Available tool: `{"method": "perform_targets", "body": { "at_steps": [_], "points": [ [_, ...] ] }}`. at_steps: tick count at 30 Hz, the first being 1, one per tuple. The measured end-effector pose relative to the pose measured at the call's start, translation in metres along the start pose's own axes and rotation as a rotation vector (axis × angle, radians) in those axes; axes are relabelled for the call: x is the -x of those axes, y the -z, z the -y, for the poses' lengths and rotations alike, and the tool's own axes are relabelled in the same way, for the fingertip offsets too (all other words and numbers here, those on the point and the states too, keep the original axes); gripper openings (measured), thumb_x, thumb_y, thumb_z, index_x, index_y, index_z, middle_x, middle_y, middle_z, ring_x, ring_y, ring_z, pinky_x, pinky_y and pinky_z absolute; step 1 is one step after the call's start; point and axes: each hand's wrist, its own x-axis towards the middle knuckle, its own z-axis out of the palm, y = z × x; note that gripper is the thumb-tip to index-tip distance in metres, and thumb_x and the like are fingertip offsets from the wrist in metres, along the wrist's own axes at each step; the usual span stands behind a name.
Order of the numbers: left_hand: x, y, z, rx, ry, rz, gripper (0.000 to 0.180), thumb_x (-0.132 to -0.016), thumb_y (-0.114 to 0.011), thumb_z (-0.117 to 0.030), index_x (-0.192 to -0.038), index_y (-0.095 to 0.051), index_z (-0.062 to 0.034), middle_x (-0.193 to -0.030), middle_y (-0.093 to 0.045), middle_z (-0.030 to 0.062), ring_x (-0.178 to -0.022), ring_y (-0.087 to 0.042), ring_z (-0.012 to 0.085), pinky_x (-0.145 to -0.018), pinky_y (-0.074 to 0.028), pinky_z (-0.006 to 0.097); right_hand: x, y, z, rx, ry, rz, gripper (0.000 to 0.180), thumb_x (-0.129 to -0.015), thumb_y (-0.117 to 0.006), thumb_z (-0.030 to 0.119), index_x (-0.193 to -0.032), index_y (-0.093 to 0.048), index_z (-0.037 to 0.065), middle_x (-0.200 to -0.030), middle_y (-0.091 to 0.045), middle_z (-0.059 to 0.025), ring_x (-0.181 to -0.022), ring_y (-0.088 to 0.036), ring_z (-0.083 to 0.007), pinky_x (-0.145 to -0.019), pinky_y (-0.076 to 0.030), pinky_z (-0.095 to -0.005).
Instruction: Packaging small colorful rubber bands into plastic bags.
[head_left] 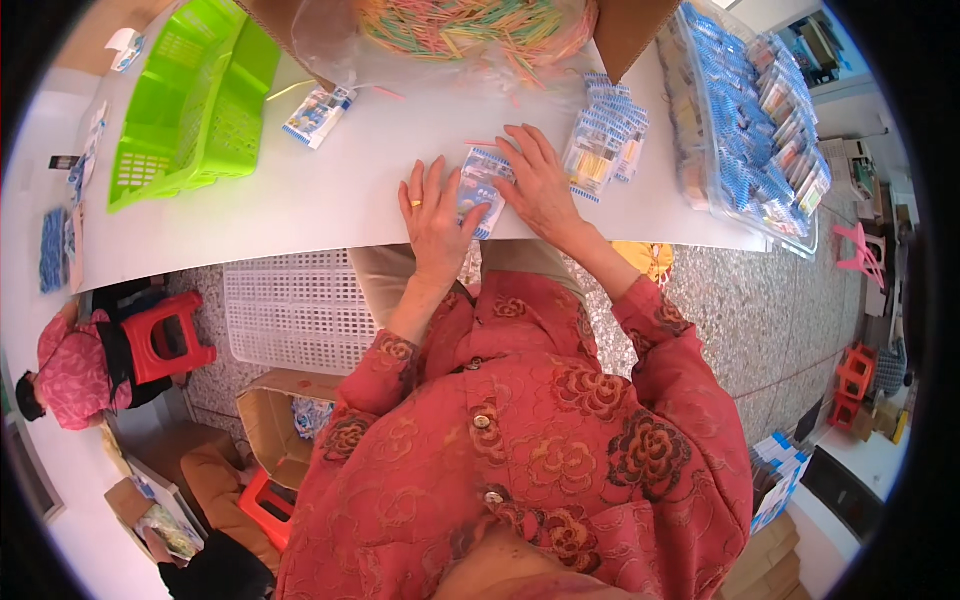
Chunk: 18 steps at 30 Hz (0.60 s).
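Note:
A small blue-and-white packet (pixel 482 178) lies flat near the table's front edge, between my two hands. My left hand (pixel 436 225) rests at its left side, fingers stretched apart and thumb over the lower part; a gold ring shows on one finger. My right hand (pixel 540 190) lies along the right side with its fingers extended and its thumb at the packet's edge. Neither hand is closed round it. Right of my right hand sits an overlapping pile of similar packets (pixel 598 150), yellowish sticks showing through the front one. Another packet (pixel 318 118) lies farther left.
At the back, a cardboard box (pixel 640 35) holds a plastic bag of pastel sticks (pixel 480 30). A green basket (pixel 215 120) stands left, and a clear bin (pixel 715 190) full of packets stands right. Below are a white crate (pixel 290 310) and a red stool (pixel 165 335) beside another person.

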Motion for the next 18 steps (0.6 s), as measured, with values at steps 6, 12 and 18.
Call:
{"method": "perform_targets", "body": {
  "at_steps": [6, 12, 18],
  "points": [
    [0.001, -0.001, -0.001, 0.008, -0.006, -0.042, 0.055, -0.069, -0.076, -0.027, -0.117, -0.059, -0.0079, -0.133, -0.047, 0.0106, -0.128, -0.038, 0.0337, -0.105, -0.026, 0.052, 0.003, -0.007, 0.005, 0.021, -0.001, -0.012, 0.051, -0.077, -0.068, 0.012, -0.123, -0.05, -0.001, -0.134, -0.042, -0.0159, -0.126, -0.037, -0.0374, -0.103, -0.034, -0.0443],
    [0.0, 0.0, -0.002, 0.038, -0.057, -0.117, 0.05, -0.067, -0.077, -0.024, -0.113, -0.061, -0.0113, -0.12, -0.054, 0.007, -0.119, -0.045, 0.0306, -0.103, -0.029, 0.051, 0.003, -0.004, 0.001, -0.191, -0.033, -0.071, 0.044, -0.075, -0.07, 0.008, -0.116, -0.056, 0.002, -0.128, -0.047, -0.0162, -0.121, -0.043, -0.0368, -0.099, -0.038, -0.0427],
    [0.001, -0.001, -0.004, 0.105, -0.053, -0.15, 0.045, -0.065, -0.078, -0.017, -0.105, -0.06, -0.0078, -0.102, -0.058, 0.0064, -0.101, -0.054, 0.026, -0.101, -0.032, 0.049, -0.008, 0.003, -0.013, -0.361, -0.034, -0.023, 0.031, -0.073, -0.072, 0.007, -0.101, -0.06, 0.004, -0.111, -0.058, -0.0126, -0.107, -0.052, -0.0308, -0.091, -0.043, -0.0384]
  ]
}}
